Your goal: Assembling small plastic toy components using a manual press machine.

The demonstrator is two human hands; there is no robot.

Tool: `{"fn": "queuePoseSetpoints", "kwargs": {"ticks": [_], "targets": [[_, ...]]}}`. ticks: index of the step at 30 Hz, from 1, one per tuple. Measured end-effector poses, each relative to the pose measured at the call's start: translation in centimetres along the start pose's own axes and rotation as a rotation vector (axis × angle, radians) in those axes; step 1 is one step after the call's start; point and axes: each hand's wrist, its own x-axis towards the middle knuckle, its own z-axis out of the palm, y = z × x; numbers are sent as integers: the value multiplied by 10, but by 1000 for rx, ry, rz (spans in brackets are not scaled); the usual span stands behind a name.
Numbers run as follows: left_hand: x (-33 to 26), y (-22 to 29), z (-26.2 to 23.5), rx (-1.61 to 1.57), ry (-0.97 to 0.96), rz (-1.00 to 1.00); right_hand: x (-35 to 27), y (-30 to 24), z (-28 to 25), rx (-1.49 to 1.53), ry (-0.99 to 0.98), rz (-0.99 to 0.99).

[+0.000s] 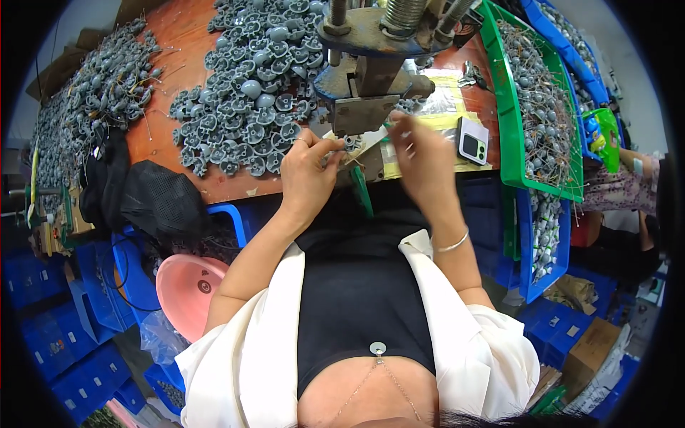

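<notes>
My left hand (308,170) is closed, thumb and forefinger pinching a small grey plastic cup-shaped part (350,144) under the head of a metal press (364,114). My right hand (425,160) is raised just right of the press head. Its fingers are smeared by motion, so whether they hold anything does not show. A big pile of similar grey plastic parts (250,89) lies on the table beyond and left of my left hand. A green strip (361,191) hangs below the press at the table's near edge.
Grey parts with wires are heaped (107,78) at the far left of the red-brown table (160,132). On the right are a phone (472,141) and a green tray (510,135) of wired parts. A pink basin (182,285) stands lower left. Another person's arm (638,164) shows far right.
</notes>
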Motion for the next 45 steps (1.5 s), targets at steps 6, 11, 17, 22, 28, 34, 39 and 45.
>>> {"fn": "queuePoseSetpoints", "kwargs": {"ticks": [6,11,17,22,28,34,39,45], "targets": [[1,9,3,70,15,12,116,40,-23,797,15,-114],[-2,2,5,82,53,42,108,-39,-57,851,124,-211],[1,7,2,66,33,53,-12,-16,-35,590,344,-614],[-1,11,-10,118,-41,97,9,-23,-66,344,240,-689],[-19,-1,-25,96,-336,159,49,-23,-61,735,514,-273],[-29,22,-72,-1000,-617,-471,17,37,-60,592,312,66],[82,-66,-174,-1167,418,-324,12,119,-99,577,429,371],[127,-177,-217,39,760,164,50,243,-150,-536,519,146]]}}
